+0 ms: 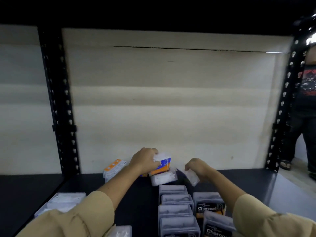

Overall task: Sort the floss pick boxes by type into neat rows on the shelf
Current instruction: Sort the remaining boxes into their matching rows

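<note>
A person in tan sleeves point(77, 219) reaches both arms onto a dark shelf point(136, 202) at the bottom of the frame. The left hand point(145, 159), at centre, curls its fingers over the top of an orange-and-blue floss pick box point(162, 165), which tilts slightly. A clear box of white picks point(163, 179) sits just beneath it, and whether the two touch cannot be told.

Just to the right, the right hand point(199, 167) pinches a small clear pack point(192, 177) that is blurred, its label unreadable. The two hands are near each other but apart.

In the lower centre, a row of clear-lidded boxes point(176, 209) runs toward the camera. Right beside it stand two black boxes marked "Charcoal" point(207, 205). White-filled boxes point(66, 200) sit at the lower left, partly hidden by the left sleeve. An orange-topped box point(114, 166) lies tilted near the back of the shelf, left of the left hand.

Black perforated uprights point(58, 100) frame a pale back panel point(171, 100) that fills the middle of the frame. At the far right edge stands a bystander point(306, 93) in a dark printed shirt and sandals.
</note>
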Tool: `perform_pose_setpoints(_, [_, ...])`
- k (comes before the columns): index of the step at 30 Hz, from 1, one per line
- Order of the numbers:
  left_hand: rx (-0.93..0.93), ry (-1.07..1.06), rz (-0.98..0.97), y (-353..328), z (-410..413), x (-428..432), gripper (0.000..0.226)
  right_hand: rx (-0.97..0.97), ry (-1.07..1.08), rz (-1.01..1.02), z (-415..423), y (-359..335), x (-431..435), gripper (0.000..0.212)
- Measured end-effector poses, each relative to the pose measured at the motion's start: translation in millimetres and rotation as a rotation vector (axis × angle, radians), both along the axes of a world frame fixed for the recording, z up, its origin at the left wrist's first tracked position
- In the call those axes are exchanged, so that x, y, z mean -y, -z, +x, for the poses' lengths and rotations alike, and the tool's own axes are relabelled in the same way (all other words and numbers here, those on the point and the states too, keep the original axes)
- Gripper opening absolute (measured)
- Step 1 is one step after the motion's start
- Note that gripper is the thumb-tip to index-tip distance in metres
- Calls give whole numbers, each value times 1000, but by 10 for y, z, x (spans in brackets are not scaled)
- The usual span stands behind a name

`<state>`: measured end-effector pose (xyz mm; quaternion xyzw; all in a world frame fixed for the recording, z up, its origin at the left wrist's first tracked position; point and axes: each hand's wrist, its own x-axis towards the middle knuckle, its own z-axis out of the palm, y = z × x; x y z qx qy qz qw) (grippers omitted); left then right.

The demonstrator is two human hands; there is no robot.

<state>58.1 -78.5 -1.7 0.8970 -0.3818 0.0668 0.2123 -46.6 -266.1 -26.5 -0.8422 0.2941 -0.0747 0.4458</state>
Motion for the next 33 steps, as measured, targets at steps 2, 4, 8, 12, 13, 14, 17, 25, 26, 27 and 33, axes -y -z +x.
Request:
perform_pose_setpoints(2, [-80,-30,-13,13,-6,-57,47,46,57,239,-87,13,9,7])
perform_pose_setpoints(4, [-135,-47,-1,41,-17,-115,44,-3,75,205,-146,31,27,18])
perform_pose_setpoints(8, [-184,-70,18,86,-19,-262,44,-86,102,-57,-164,34,68,26])
perform_pose_setpoints(12, [-236,-97,-4,112,40,-411,41,-33,30,-128,-180,54,17,20])
perform_pose_setpoints(13, [-250,-103,-9,116,57,-445,38,-32,-3,-126,-184,51,2,25])
perform_pose_setpoints(14, [-262,-107,-9,122,76,-476,35,-44,-25,-127,-182,51,-2,33])
perform_pose_setpoints(17, [-288,-112,-1,149,129,-558,33,-116,-66,-237,-139,83,12,54])
perform_pose_setpoints(25, [-257,-111,155,237,196,-660,43,-144,-45,-275,-108,114,38,47])
perform_pose_setpoints(26, [-259,-100,172,248,200,-670,44,-153,-44,-297,-105,110,42,47])
perform_pose_setpoints(27, [-259,-88,185,256,202,-681,44,-164,-46,-327,-103,106,41,47])
perform_pose_setpoints(33, [-222,-18,298,192,173,-803,43,-165,-32,-431,-141,105,39,45])
